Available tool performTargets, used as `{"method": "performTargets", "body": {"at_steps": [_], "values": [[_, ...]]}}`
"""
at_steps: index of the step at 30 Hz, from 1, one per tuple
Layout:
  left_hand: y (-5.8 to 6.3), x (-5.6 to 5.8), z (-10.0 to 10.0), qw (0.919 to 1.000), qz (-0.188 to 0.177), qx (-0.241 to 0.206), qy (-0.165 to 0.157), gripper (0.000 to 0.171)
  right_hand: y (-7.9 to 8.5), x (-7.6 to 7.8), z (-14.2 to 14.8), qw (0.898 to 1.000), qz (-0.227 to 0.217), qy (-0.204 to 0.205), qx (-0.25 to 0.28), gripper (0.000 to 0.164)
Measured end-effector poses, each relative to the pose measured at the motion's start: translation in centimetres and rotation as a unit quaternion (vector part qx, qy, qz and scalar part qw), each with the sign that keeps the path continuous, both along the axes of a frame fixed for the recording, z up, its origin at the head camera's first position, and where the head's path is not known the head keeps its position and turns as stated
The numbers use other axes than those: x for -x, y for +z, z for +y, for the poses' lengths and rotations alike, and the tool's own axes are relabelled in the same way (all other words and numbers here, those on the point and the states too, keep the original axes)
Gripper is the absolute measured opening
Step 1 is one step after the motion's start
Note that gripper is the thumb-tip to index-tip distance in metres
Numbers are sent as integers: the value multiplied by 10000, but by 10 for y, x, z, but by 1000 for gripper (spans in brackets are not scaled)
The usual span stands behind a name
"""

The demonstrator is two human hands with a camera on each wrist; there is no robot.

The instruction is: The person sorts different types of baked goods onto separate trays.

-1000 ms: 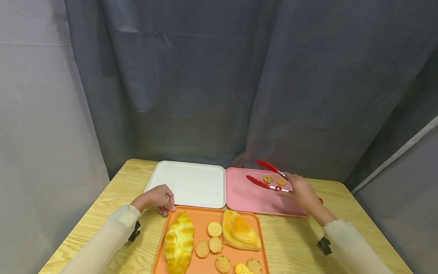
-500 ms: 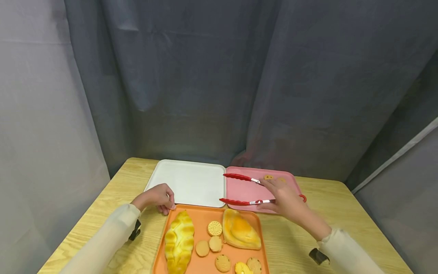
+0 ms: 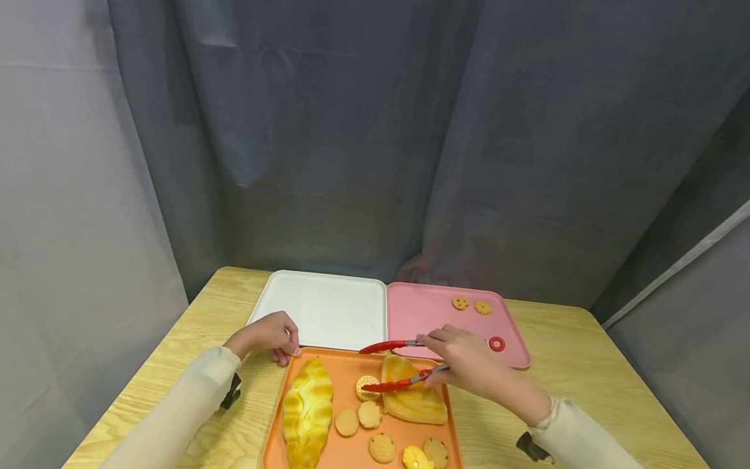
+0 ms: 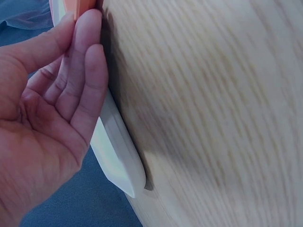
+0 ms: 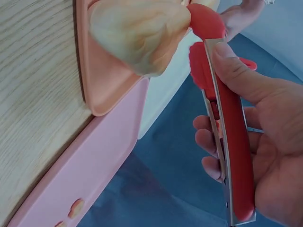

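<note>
Gripping red tongs (image 3: pixel 391 386) with curled fingers, a right hand (image 3: pixel 465 358) is holding the two tips well apart over an orange tray (image 3: pixel 347 449), with nothing caught between them. The lower tip is crossing above a triangular pastry (image 3: pixel 416 407) and covering part of a round, dotted biscuit (image 3: pixel 364 380); whether it is touching either cannot be told. At the tray's far left corner, a left hand (image 3: pixel 275 337) is pinching the rim. Crowding is probably inviting trouble: tongs closing here could be snagging the pastry or shoving the biscuit into two plain biscuits (image 3: pixel 347 423), and a loosened pinch could be letting the tray slide. The left wrist view is showing thumb and finger meeting on the rim, a contact the head view is largely hiding; the right wrist view is revealing the thumb pressing along one tong arm, yet missing the dotted biscuit.
</note>
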State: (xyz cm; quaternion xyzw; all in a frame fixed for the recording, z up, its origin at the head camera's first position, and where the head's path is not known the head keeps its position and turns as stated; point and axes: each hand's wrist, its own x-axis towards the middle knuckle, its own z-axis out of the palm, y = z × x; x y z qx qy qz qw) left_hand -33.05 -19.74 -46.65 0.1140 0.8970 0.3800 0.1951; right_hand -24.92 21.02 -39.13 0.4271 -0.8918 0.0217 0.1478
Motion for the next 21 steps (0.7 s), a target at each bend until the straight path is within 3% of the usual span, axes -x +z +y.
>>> {"method": "performTargets", "body": {"at_steps": [10, 21], "values": [[1, -1, 2, 10000, -66, 55, 48, 14, 5, -4, -13, 9991, -166, -172, -348, 63], [2, -1, 2, 9999, -132, 38, 24, 13, 1, -5, -26, 9995, 1, -140, -268, 59]]}}
